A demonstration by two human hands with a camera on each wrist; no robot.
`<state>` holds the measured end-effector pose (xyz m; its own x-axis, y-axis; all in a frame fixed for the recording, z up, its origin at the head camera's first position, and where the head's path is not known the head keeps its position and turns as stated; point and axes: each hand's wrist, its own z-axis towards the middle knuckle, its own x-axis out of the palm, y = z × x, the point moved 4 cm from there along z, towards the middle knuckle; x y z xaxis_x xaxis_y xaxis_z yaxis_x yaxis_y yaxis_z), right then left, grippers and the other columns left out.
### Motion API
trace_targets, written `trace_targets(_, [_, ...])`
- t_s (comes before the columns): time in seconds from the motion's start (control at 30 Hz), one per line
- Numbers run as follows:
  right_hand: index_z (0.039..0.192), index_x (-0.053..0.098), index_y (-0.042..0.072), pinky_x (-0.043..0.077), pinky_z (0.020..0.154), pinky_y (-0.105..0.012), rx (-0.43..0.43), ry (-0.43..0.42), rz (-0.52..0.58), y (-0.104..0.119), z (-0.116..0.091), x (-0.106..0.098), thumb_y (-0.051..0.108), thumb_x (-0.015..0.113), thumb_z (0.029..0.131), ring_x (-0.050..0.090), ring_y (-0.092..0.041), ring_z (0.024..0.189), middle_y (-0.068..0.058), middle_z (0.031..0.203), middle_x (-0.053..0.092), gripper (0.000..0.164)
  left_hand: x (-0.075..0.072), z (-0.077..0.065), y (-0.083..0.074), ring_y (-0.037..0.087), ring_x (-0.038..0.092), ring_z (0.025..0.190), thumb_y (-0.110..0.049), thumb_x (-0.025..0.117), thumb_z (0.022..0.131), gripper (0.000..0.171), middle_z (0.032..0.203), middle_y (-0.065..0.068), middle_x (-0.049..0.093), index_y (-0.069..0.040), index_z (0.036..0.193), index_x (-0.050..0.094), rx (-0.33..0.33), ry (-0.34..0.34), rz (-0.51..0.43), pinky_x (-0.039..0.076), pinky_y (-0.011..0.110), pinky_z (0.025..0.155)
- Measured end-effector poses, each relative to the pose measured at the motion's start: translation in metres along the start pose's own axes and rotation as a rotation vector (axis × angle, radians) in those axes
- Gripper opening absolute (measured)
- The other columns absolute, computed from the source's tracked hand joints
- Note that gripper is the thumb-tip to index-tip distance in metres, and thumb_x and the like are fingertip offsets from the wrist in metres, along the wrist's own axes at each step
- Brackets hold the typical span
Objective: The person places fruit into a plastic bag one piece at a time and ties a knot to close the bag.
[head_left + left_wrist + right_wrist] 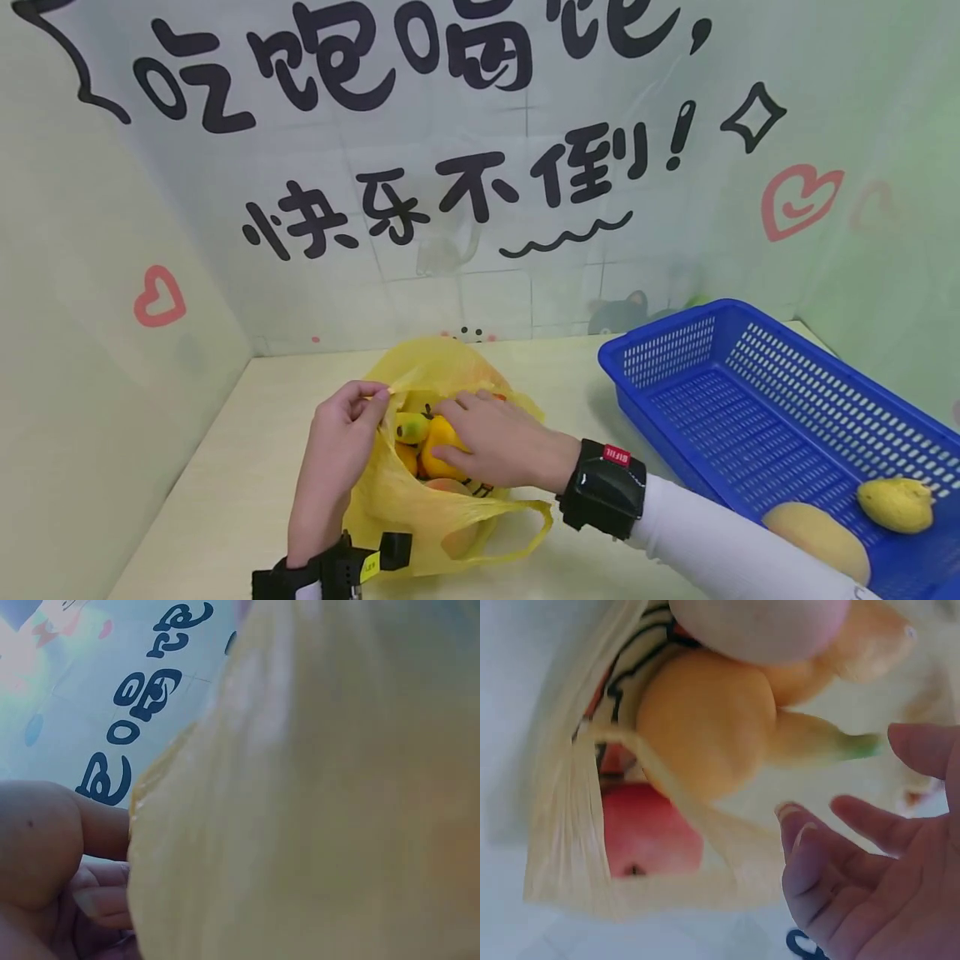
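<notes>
With L hand (347,429): pinching rim of yellow bag (412,517) at L side of its mouth, thumb against fingers; same edge pinched in L wrist view, w/ blurred plastic filling most of that view. With R hand (487,437): dipping into bag mouth, over orange-yellow fruit (442,450), thumb & fingertips apart, gripping nothing; can't tell if touching.

Also in bag: yellow-green fruit (411,427) just beside orange-yellow one, peach-colored fruit (448,485) at front rim, red fruit (652,836) behind a strip of plastic in R wrist view.

Resting on pale counter (225,492): yellow bag, mouth up, handle loop (543,525) flopped out to R. To R of bag, apart from it: blue basket (720,425). In basket, at near end: lemon (896,504), w/ pale yellow fruit (817,537) near it, partly behind white sleeve (705,533). Behind counter: wall w/ black lettering (476,187).
</notes>
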<state>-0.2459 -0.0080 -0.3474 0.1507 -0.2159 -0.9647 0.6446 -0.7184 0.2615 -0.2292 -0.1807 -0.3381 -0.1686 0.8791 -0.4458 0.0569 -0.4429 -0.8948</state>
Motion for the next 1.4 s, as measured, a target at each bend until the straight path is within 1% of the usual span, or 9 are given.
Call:
trace_targets(0.2, [0.116, 0.062, 0.01, 0.051, 0.072, -0.029, 0.064, 0.004, 0.036, -0.025, -0.02, -0.035, 0.032, 0.064, 0.096, 0.057, -0.018, 0.084, -0.006, 0.105, 0.067, 0.03, 0.001, 0.001, 0.0, 0.019, 0.048, 0.07, -0.021, 0.051, 0.103, 0.025, 0.078, 0.004, 0.054, -0.005, 0.118, 0.063, -0.002, -0.004, 0.0, 0.042, 0.021, 0.06])
trace_targets(0.3, [0.11, 0.061, 0.013, 0.052, 0.07, -0.026, 0.127, 0.032, 0.03, -0.043, -0.034, -0.053, 0.032, 0.064, 0.096, 0.058, -0.016, 0.081, -0.005, 0.101, 0.067, 0.025, 0.001, 0.001, 0.0, 0.019, 0.049, 0.07, -0.021, 0.051, 0.103, 0.025, 0.079, 0.005, 0.055, -0.005, 0.118, 0.063, 0.002, -0.004, 0.0, 0.042, 0.021, 0.06])
trace_targets(0.43, [0.112, 0.059, 0.015, 0.053, 0.069, -0.025, 0.212, 0.069, 0.01, -0.069, -0.054, -0.075, 0.035, 0.063, 0.096, 0.058, -0.015, 0.081, -0.005, 0.1, 0.066, 0.026, 0.002, 0.0, 0.0, 0.019, 0.048, 0.069, -0.02, 0.051, 0.103, 0.024, 0.078, 0.005, 0.054, -0.005, 0.117, 0.063, 0.008, -0.005, 0.0, 0.042, 0.021, 0.06])
trace_targets(0.57, [0.115, 0.059, 0.013, 0.054, 0.067, -0.025, 0.285, 0.075, 0.02, -0.093, -0.076, -0.09, 0.035, 0.065, 0.095, 0.057, -0.014, 0.079, -0.004, 0.096, 0.065, 0.031, 0.003, 0.0, -0.001, 0.02, 0.05, 0.071, -0.021, 0.051, 0.103, 0.024, 0.08, 0.006, 0.055, -0.005, 0.118, 0.063, 0.006, -0.004, 0.003, 0.044, 0.02, 0.061])
trace_targets(0.8, [0.121, 0.056, 0.007, 0.055, 0.068, -0.028, 0.318, 0.097, 0.017, -0.134, -0.115, -0.11, 0.035, 0.066, 0.093, 0.058, -0.011, 0.079, -0.002, 0.095, 0.065, 0.041, 0.002, -0.001, -0.002, 0.02, 0.049, 0.07, -0.021, 0.051, 0.103, 0.024, 0.078, 0.005, 0.053, -0.005, 0.117, 0.063, 0.01, -0.008, 0.008, 0.042, 0.02, 0.061])
trace_targets(0.93, [0.122, 0.054, 0.006, 0.054, 0.068, -0.028, 0.349, 0.157, 0.023, -0.158, -0.139, -0.113, 0.035, 0.066, 0.093, 0.057, -0.01, 0.08, 0.0, 0.096, 0.064, 0.043, 0.001, -0.001, -0.002, 0.019, 0.048, 0.07, -0.021, 0.051, 0.103, 0.024, 0.077, 0.005, 0.053, -0.005, 0.117, 0.063, 0.013, -0.007, -0.002, 0.041, 0.021, 0.06])
trace_targets(1.07, [0.121, 0.052, 0.005, 0.052, 0.069, -0.029, 0.359, 0.255, 0.066, -0.175, -0.162, -0.11, 0.035, 0.066, 0.093, 0.057, -0.011, 0.083, 0.0, 0.097, 0.062, 0.043, 0.001, 0.0, -0.001, 0.019, 0.049, 0.071, -0.021, 0.051, 0.103, 0.024, 0.079, 0.005, 0.053, -0.005, 0.117, 0.063, 0.009, -0.008, -0.004, 0.042, 0.021, 0.061])
trace_targets(1.23, [0.12, 0.051, 0.009, 0.051, 0.072, -0.033, 0.384, 0.417, 0.135, -0.187, -0.181, -0.095, 0.032, 0.073, 0.088, 0.057, -0.016, 0.088, -0.002, 0.1, 0.06, 0.045, 0.001, -0.001, -0.002, 0.019, 0.049, 0.073, -0.021, 0.051, 0.103, 0.025, 0.08, 0.006, 0.054, -0.005, 0.117, 0.063, 0.013, -0.007, -0.003, 0.043, 0.021, 0.062])
trace_targets(1.4, [0.118, 0.053, 0.017, 0.052, 0.072, -0.039, 0.44, 0.522, 0.212, -0.193, -0.194, -0.079, 0.023, 0.081, 0.079, 0.057, -0.022, 0.093, -0.007, 0.108, 0.058, 0.048, 0.0, -0.001, -0.001, 0.02, 0.049, 0.071, -0.02, 0.051, 0.103, 0.024, 0.079, 0.006, 0.053, -0.005, 0.117, 0.063, 0.007, -0.004, -0.001, 0.043, 0.021, 0.061])
